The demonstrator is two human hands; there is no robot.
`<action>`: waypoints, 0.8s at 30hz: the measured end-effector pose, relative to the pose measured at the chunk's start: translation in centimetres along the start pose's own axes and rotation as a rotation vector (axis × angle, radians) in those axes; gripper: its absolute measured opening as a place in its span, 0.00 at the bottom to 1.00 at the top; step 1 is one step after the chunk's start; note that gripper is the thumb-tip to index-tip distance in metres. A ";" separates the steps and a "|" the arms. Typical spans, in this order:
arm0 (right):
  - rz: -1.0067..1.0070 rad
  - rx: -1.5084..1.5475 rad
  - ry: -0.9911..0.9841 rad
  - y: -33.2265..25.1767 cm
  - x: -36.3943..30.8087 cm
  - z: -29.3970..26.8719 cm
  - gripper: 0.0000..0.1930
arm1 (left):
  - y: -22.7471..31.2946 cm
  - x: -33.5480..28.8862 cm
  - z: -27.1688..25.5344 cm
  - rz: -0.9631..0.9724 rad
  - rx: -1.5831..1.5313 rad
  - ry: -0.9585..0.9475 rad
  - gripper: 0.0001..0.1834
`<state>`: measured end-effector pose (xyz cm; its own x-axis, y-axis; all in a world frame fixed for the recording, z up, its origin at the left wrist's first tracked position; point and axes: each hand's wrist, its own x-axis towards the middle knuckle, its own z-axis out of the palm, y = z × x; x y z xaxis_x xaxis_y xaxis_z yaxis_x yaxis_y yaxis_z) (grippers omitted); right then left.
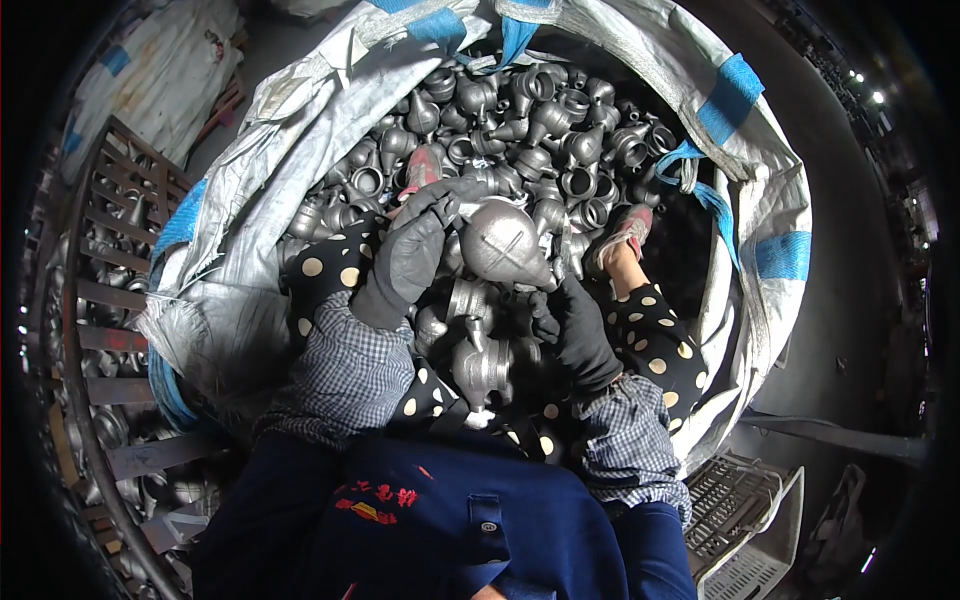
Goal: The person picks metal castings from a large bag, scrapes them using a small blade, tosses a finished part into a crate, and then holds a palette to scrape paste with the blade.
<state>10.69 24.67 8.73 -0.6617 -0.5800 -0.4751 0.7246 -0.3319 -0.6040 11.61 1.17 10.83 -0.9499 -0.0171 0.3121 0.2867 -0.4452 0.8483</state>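
A bulb-shaped grey metal casting (497,240) with a cross-shaped ridge on its round face is held up between my hands, over a heap of similar parts. My left hand (412,250), in a dark grey glove, grips it along its left and upper side. My right hand (580,335), gloved too, has its fingers curled at the narrow lower-right end of the casting; the exact contact is partly hidden. Below them, nearer to me, lies another casting (480,365) with a short neck. Loose castings (548,122) fill the space beyond my hands.
A large white woven bulk bag (775,190) with blue straps surrounds me and the heap; my shoes (628,235) are among the castings. To the left stands a metal-barred crate (110,338) holding more parts. A plastic basket (745,520) sits at the lower right.
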 end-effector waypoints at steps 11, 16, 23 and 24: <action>-0.042 -0.047 0.023 0.6 1.0 -1.3 0.25 | -0.8 -0.5 -0.5 0.034 -0.001 -0.034 0.32; -0.030 0.039 0.007 0.8 0.8 -1.3 0.24 | -0.5 -0.6 -0.1 -0.002 -0.013 -0.097 0.33; -0.125 -0.011 0.030 0.1 0.4 -0.5 0.16 | -0.9 -0.1 -1.4 0.006 -0.021 -0.040 0.34; -0.168 -0.077 0.027 -0.1 0.2 -0.2 0.16 | -1.0 -0.4 -1.7 -0.009 -0.033 -0.013 0.33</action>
<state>10.48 24.77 8.58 -0.7777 -0.5008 -0.3801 0.5876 -0.3639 -0.7227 11.44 0.12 9.10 -0.9506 -0.0019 0.3104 0.2740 -0.4744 0.8366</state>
